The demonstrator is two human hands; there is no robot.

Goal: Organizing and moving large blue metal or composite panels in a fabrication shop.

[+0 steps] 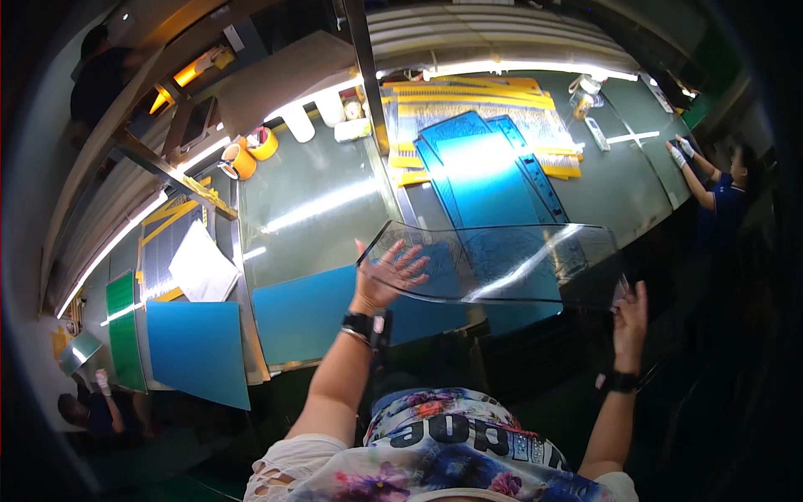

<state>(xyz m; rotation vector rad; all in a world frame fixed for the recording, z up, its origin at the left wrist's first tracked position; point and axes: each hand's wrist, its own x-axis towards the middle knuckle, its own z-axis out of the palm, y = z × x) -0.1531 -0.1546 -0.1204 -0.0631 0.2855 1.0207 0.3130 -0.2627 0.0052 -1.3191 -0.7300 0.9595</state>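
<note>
A clear, dark-edged plastic sheet (510,263) is raised between my hands above the near edge of the bench, slightly bowed. My left hand (389,272) supports its left end, with fingers spread and seen through the plastic. At the opposite end, my right hand (629,314) grips the right edge between thumb and fingers. Beyond the sheet, glossy blue panels (477,163) lie overlapping on yellow-edged printed sheets (468,96). A flat blue mat (305,305) covers the bench front on the left.
Orange tape rolls (242,159) and white rolls (299,123) stand at the back. A metal post (368,67) rises from the bench. White paper (203,263) and another blue mat (196,343) lie left. Co-workers are at the right (723,188) and lower left (100,410).
</note>
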